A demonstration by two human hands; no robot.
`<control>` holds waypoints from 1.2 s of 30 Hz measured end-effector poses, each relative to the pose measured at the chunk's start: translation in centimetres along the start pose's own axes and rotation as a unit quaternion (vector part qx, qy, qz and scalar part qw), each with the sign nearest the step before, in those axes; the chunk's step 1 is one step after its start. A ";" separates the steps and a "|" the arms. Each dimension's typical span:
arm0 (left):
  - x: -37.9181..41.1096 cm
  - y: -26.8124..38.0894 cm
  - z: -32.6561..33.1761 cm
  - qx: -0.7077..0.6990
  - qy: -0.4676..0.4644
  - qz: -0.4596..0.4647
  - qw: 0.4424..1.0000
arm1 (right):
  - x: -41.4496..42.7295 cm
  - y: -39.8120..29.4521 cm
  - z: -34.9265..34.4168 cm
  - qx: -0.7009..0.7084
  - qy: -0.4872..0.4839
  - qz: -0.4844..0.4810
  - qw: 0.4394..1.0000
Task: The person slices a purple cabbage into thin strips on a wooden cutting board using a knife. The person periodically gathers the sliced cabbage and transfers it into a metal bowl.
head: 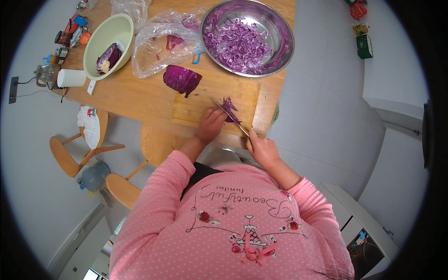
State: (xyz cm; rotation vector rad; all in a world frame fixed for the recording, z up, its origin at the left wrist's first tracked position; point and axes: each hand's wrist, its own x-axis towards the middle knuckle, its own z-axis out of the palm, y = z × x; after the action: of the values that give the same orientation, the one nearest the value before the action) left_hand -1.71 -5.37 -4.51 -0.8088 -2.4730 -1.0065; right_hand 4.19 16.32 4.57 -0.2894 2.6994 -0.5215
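Note:
A kitchen knife (237, 123) is gripped at its handle by my right hand (263, 148), near the front right of the wooden cutting board (217, 87). Its blade slants up and left across the board. Against the blade's left side, my left hand (211, 123) rests with curled fingers on a small red cabbage piece, mostly hidden beneath them. Cut shreds of red cabbage (229, 104) lie along the blade's right side. A larger red cabbage chunk (182, 79) sits at the board's back left corner, apart from both hands.
Behind the board stands a steel bowl (288, 45) with shredded cabbage. Clear plastic bags (145, 63) lie left of it, near a pale green basin (89, 45) holding a cabbage piece. A white cup (71, 78) and several jars line the table's left. Wooden chairs (154, 143) stand at the front left.

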 end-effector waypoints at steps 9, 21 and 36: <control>0.4 0.2 -0.5 0.005 -0.009 0.000 1.000 | 0.8 0.0 1.1 0.015 0.006 -0.001 1.000; 0.1 0.2 -0.4 0.010 -0.002 -0.009 1.000 | 1.3 -0.1 1.1 0.000 -0.011 -0.001 1.000; 0.3 0.0 -0.1 -0.018 0.016 -0.010 1.000 | 2.1 0.0 1.4 0.020 0.035 -0.030 0.999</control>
State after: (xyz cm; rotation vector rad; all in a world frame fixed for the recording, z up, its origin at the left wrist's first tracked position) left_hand -1.91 -5.39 -4.29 -0.7739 -2.4474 -1.0664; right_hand 2.87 15.35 2.65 -0.3474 2.7516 -0.6120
